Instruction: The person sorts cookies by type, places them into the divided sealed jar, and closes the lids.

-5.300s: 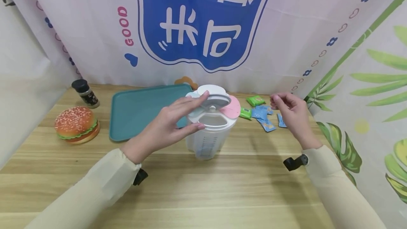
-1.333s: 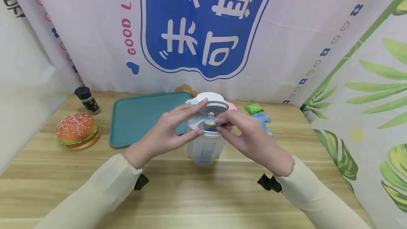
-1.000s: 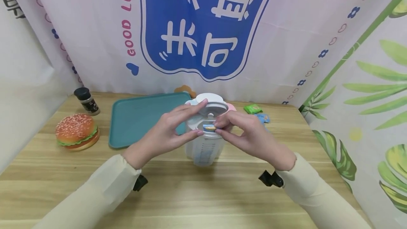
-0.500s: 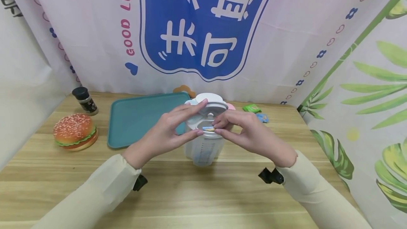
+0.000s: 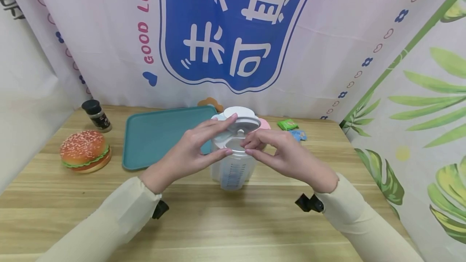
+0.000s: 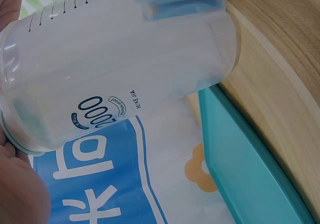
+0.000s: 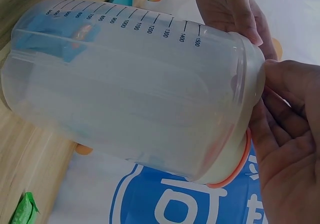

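A clear lidded container with printed measuring marks stands upright mid-table. One grey flap of its lid is raised. My left hand reaches over from the left, fingers stretched along the raised flap and thumb at the rim. From the other side my right hand has its thumb at the rim and its fingertips dipping into the opening, with nothing visible between them. Through the wall in the right wrist view, blue packets show at the container's bottom; the left wrist view shows blue wrapping there too.
A green packet and a blue packet lie behind my right hand. Left of the container are a teal tray, a toy burger and a black-capped seasoning bottle. A printed curtain hangs behind the table.
My right hand has come from the packets at the right to the container's opening. The blue packet it pinched went down inside and out of its fingers. My left hand keeps its place.
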`<state>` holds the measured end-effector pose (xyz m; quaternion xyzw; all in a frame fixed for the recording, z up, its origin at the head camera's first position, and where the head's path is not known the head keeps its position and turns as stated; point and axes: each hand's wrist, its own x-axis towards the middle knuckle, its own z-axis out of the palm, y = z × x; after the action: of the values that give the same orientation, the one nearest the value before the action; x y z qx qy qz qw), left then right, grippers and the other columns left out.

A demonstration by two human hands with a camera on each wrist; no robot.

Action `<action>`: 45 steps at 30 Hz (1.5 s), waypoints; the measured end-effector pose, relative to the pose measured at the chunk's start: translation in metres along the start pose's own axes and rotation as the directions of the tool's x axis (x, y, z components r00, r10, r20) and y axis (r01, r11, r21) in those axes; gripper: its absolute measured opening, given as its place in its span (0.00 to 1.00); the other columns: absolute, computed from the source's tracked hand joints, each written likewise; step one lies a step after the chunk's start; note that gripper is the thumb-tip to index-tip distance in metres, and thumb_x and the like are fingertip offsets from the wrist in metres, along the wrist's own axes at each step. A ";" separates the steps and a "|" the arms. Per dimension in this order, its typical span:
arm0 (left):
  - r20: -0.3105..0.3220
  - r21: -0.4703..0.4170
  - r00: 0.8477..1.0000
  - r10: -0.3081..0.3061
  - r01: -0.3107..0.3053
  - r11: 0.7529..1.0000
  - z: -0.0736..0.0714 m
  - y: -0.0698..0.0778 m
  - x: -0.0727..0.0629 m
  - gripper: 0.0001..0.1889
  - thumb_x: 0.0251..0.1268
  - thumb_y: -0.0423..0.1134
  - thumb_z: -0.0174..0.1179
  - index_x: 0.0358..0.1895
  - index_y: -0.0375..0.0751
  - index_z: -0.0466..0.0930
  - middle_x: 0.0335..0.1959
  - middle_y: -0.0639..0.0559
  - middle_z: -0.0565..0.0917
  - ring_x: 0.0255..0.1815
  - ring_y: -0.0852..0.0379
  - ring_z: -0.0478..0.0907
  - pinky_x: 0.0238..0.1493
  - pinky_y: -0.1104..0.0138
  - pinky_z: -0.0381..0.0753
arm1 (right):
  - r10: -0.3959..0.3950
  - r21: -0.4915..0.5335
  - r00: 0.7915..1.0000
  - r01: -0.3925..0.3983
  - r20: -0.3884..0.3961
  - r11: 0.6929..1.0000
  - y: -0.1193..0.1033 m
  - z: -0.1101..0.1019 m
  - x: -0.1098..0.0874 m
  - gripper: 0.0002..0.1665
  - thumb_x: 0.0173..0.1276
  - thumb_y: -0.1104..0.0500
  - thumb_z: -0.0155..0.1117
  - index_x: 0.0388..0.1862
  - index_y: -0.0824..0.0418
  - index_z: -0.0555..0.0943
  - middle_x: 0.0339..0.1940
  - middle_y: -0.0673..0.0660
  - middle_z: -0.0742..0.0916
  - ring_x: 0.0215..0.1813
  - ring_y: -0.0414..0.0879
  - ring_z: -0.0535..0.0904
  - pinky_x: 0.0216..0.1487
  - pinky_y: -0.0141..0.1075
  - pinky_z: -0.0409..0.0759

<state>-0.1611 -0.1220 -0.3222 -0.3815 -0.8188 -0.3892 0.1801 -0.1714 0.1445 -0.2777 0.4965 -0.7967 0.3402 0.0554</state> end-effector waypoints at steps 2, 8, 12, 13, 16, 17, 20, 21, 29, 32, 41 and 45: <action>-0.001 -0.001 1.000 0.001 -0.001 1.000 0.000 0.000 0.000 0.43 0.66 0.40 0.74 0.82 0.51 0.63 0.75 0.47 0.77 0.74 0.48 0.76 0.67 0.52 0.85 | 0.003 0.006 1.000 -0.003 -0.001 1.000 0.000 0.000 0.000 0.08 0.71 0.69 0.69 0.47 0.62 0.86 0.47 0.55 0.93 0.49 0.45 0.90 0.55 0.36 0.90; -0.003 -0.004 1.000 -0.004 0.004 1.000 0.001 -0.001 -0.001 0.43 0.66 0.40 0.74 0.82 0.51 0.64 0.75 0.47 0.77 0.75 0.48 0.75 0.68 0.52 0.85 | -0.011 0.035 1.000 0.012 -0.024 0.999 0.001 0.002 -0.001 0.09 0.71 0.70 0.69 0.48 0.63 0.86 0.46 0.56 0.92 0.45 0.42 0.90 0.50 0.33 0.90; 0.001 -0.007 1.000 -0.010 0.010 1.000 0.000 -0.002 -0.002 0.42 0.66 0.40 0.74 0.82 0.52 0.63 0.76 0.48 0.77 0.76 0.49 0.75 0.69 0.52 0.84 | -0.043 0.089 0.994 0.052 -0.097 0.995 0.005 0.002 -0.003 0.12 0.68 0.75 0.69 0.47 0.65 0.86 0.45 0.60 0.92 0.45 0.41 0.90 0.48 0.32 0.91; 0.001 -0.007 1.000 -0.010 0.010 1.000 0.000 -0.001 -0.002 0.42 0.66 0.40 0.74 0.82 0.52 0.63 0.76 0.48 0.77 0.76 0.49 0.74 0.69 0.52 0.83 | -0.048 0.108 0.991 0.062 -0.124 0.992 0.007 0.001 -0.004 0.12 0.67 0.76 0.69 0.46 0.65 0.86 0.45 0.61 0.92 0.46 0.41 0.90 0.48 0.32 0.91; 0.000 -0.006 1.000 -0.009 0.009 1.000 0.000 -0.001 -0.002 0.42 0.66 0.40 0.74 0.82 0.51 0.64 0.76 0.49 0.76 0.76 0.49 0.74 0.71 0.51 0.82 | -0.066 0.148 0.973 0.101 -0.220 0.984 0.011 -0.006 -0.008 0.13 0.64 0.80 0.67 0.44 0.68 0.86 0.43 0.64 0.92 0.46 0.40 0.89 0.46 0.30 0.90; -0.002 -0.004 1.000 -0.007 0.007 1.000 0.000 0.000 -0.002 0.42 0.66 0.41 0.74 0.82 0.51 0.64 0.76 0.49 0.77 0.76 0.49 0.74 0.71 0.51 0.82 | -0.058 0.161 0.966 0.102 -0.254 0.982 0.012 -0.009 -0.010 0.13 0.64 0.81 0.67 0.43 0.69 0.86 0.42 0.63 0.92 0.46 0.39 0.89 0.45 0.29 0.90; -0.005 0.000 1.000 -0.005 0.005 1.000 0.000 0.000 -0.001 0.42 0.66 0.41 0.74 0.81 0.51 0.65 0.75 0.49 0.77 0.76 0.49 0.74 0.72 0.51 0.81 | -0.015 0.204 0.941 0.088 -0.338 0.975 0.016 -0.022 -0.017 0.09 0.65 0.81 0.65 0.40 0.73 0.85 0.41 0.57 0.92 0.44 0.39 0.89 0.45 0.27 0.89; -0.007 0.002 1.000 -0.006 0.006 1.000 0.000 0.000 -0.001 0.42 0.66 0.41 0.74 0.81 0.51 0.65 0.75 0.49 0.77 0.77 0.49 0.74 0.72 0.51 0.81 | 0.011 0.215 0.932 0.072 -0.362 0.974 0.019 -0.026 -0.019 0.08 0.66 0.81 0.64 0.39 0.74 0.84 0.40 0.54 0.92 0.43 0.40 0.89 0.45 0.27 0.89; -0.009 0.001 1.000 -0.012 0.012 1.000 -0.001 0.000 -0.001 0.42 0.65 0.41 0.74 0.81 0.52 0.65 0.75 0.50 0.78 0.76 0.50 0.74 0.72 0.51 0.81 | 0.234 0.187 0.881 -0.170 -0.412 0.968 0.054 -0.044 -0.040 0.03 0.73 0.74 0.63 0.41 0.72 0.84 0.37 0.45 0.91 0.38 0.34 0.87 0.40 0.23 0.86; -0.007 -0.001 1.000 -0.010 0.010 1.000 -0.001 -0.001 -0.001 0.42 0.66 0.41 0.74 0.81 0.51 0.65 0.75 0.50 0.78 0.76 0.50 0.74 0.73 0.51 0.81 | 0.347 0.123 0.853 -0.325 -0.389 0.938 0.074 -0.047 -0.049 0.05 0.76 0.68 0.64 0.42 0.70 0.85 0.37 0.50 0.90 0.37 0.33 0.86 0.41 0.21 0.86; -0.014 0.001 1.000 0.000 0.000 1.000 0.000 -0.002 -0.001 0.42 0.65 0.40 0.74 0.81 0.50 0.66 0.74 0.50 0.78 0.76 0.50 0.74 0.73 0.51 0.81 | 0.702 -0.001 0.671 -0.723 -0.238 0.690 0.144 -0.046 -0.084 0.16 0.80 0.57 0.60 0.53 0.70 0.83 0.48 0.69 0.89 0.40 0.39 0.83 0.39 0.25 0.80; -0.011 0.004 1.000 0.005 -0.005 1.000 0.001 -0.002 0.000 0.41 0.65 0.41 0.74 0.81 0.51 0.66 0.74 0.50 0.78 0.76 0.50 0.74 0.73 0.51 0.80 | 0.755 -0.033 0.627 -0.773 -0.192 0.634 0.168 -0.037 -0.098 0.17 0.80 0.58 0.61 0.55 0.73 0.81 0.51 0.72 0.88 0.49 0.57 0.86 0.48 0.36 0.86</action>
<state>-0.1624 -0.1226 -0.3238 -0.3810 -0.8175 -0.3895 0.1865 -0.2712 0.2863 -0.3732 0.0787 -0.9424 0.3250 -0.0025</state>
